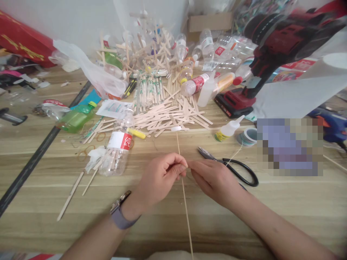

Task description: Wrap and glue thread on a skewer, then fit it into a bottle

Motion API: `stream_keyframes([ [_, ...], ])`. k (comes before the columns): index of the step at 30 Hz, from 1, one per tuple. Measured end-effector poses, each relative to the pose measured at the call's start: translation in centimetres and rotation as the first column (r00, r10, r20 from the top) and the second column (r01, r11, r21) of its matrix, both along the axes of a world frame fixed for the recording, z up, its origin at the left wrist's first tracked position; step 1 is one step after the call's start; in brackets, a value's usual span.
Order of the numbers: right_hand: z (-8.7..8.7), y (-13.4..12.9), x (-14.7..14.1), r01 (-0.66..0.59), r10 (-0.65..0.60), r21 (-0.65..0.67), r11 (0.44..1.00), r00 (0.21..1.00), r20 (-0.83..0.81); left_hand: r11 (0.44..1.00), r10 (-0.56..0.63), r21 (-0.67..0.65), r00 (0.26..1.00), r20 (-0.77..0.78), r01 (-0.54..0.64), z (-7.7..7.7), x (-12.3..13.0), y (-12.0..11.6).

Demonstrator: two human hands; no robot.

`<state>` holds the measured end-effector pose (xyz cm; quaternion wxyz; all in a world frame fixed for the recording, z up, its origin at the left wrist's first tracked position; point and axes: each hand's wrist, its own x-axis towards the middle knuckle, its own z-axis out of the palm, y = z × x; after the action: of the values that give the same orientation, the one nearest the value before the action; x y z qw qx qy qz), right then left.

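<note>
Head view: where's the thin stick (186, 204)?

Middle of frame, running from near the white cap (176, 128) down past the bottom edge, above the counter (151, 234).

Grip?

Left hand (162, 177): narrow, thumb and index pinched, looks to be holding the stick. Right hand (217, 177): fingers close together, tips meeting the left ones. Can't tell what's pinched; palm hides it.

Cord (234, 154)?

Right of centre, from the roll (248, 136) across the scissors (208, 154) handle to beneath the right hand.

What could go wrong?

Cord could snag on that handle; a sharp pull might drag the scissors or tip the roll. Glue bottle (227, 130) stands near the roll, so it could get knocked too.

And the stick?

Thin. Sideways pressure from both hands could bend or snap it. Loose left pinch, it could twist or slide.

Anything else?

Blades lie just beyond the right hand; a careless forward reach could meet the points. Craft sticks (168, 115), upper centre, sit clear of both hands.
</note>
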<state>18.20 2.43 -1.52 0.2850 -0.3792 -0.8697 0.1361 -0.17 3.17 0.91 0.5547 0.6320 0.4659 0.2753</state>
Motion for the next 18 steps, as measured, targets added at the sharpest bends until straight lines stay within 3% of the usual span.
stream_keyframes([
  [7,-0.28,-0.49,0.04,0.08,-0.092,-0.141,0.987,0.993,-0.079,0.998,0.062,-0.006,0.996,0.06,-0.061,-0.36,-0.54,0.21],
  [13,-0.03,-0.79,-0.2,0.12,-0.143,-0.205,0.971,0.984,-0.103,0.978,0.163,-0.147,0.984,0.078,-0.15,-0.75,-0.53,0.3],
  [18,0.06,-0.84,-0.3,0.157,-0.19,-0.258,0.953,0.976,-0.105,0.963,0.224,-0.169,0.97,0.088,-0.207,-0.88,-0.36,0.31],
])
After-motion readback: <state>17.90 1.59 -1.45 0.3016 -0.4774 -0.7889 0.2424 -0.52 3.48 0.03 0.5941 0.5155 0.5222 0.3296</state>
